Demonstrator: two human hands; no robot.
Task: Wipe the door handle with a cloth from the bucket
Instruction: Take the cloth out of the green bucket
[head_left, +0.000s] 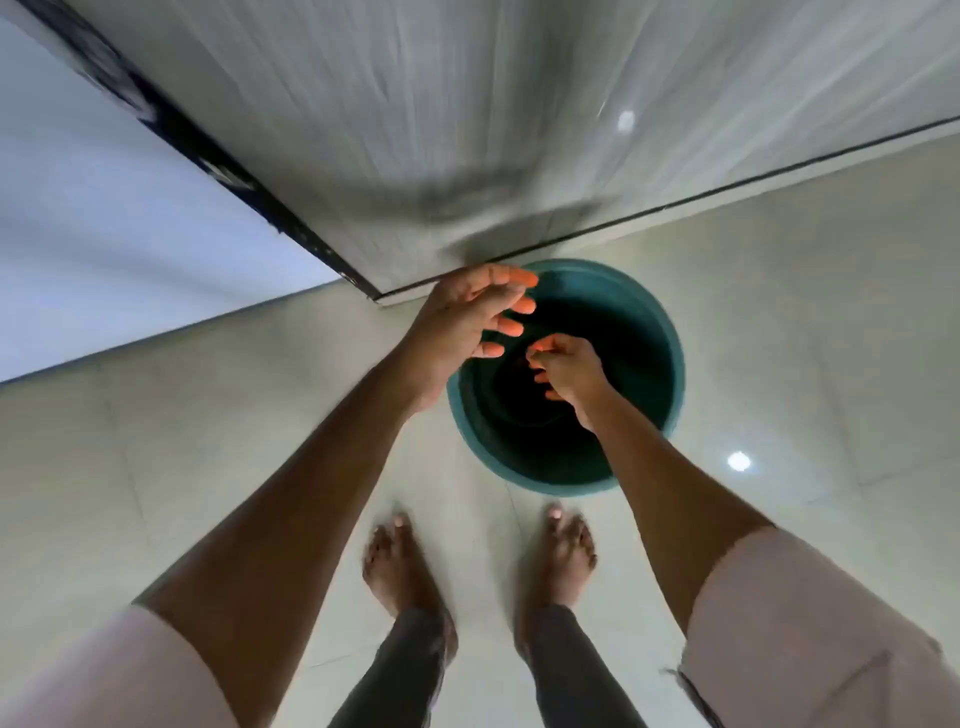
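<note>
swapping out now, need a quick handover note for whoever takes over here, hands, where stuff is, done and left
Left hand: open, fingers spread, empty, above the near-left rim of the teal bucket.
Right hand: fingers loosely curled, reaching down into the bucket; no cloth visible in it.
Bucket: on the tiled floor by the bottom corner of the door, just ahead of the bare feet. Its inside is dark; the cloth cannot be made out.
Door handle: out of view.
Done: reached the bucket.
Left: take out the cloth, wipe the handle.
</note>
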